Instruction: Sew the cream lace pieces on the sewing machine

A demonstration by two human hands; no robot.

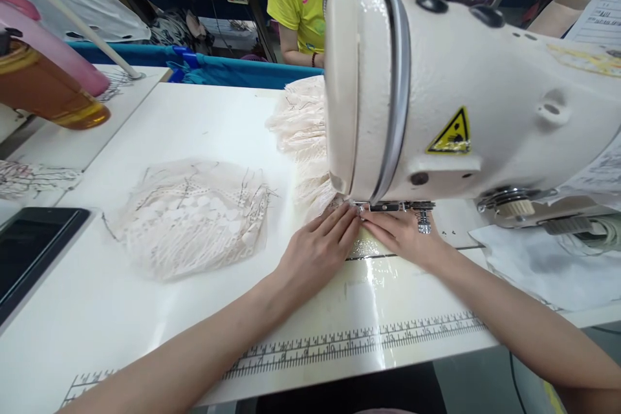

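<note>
A white sewing machine head [456,97] fills the upper right, its presser foot area [361,208] low over the bed. My left hand [323,239] lies flat just left of the foot, fingers stretched out and close together on the edge of a pale pink gathered lace fabric [305,123]. From the right, my right hand [407,233] reaches under the head, its fingers extended toward the foot, partly covered by metal parts. Whether its fingertips touch the fabric I cannot tell. Another bundle of pale lace [194,220] with loose dark threads lies on the table to the left.
A printed ruler [334,350] runs along the table's front edge. At left are a dark phone [36,252], an amber bottle [53,87] and a pink bottle [63,45]. White cloth [548,265] lies right. A person in a yellow shirt [295,6] sits beyond the blue cloth barrier [242,71].
</note>
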